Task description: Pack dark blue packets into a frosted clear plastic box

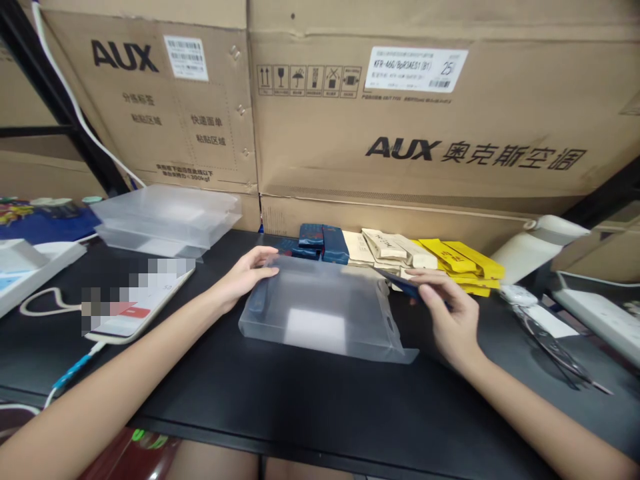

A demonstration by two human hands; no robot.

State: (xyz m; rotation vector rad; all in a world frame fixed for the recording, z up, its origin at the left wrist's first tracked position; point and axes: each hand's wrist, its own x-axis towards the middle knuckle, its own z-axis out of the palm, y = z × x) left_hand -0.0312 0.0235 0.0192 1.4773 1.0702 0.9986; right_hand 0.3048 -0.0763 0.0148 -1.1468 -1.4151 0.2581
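"Where was the clear plastic box (320, 293)?"

"It was at the middle of the black table (300, 407), between the front edge and the back edge. Something dark showed through its left end."

"And how were the fingers?"

"The left hand (250, 273) gripped the back left corner of the box, with the thumb at the near side. The right hand (453, 317) pinched a dark blue packet (400, 283) just beside the right end of the box."

"What was farther away?"

"Along the table's back edge lay, from left to right, blue packets (336, 245), cream packets (385, 247) and yellow packets (463, 260). A white bottle (525, 257) was near the back right corner."
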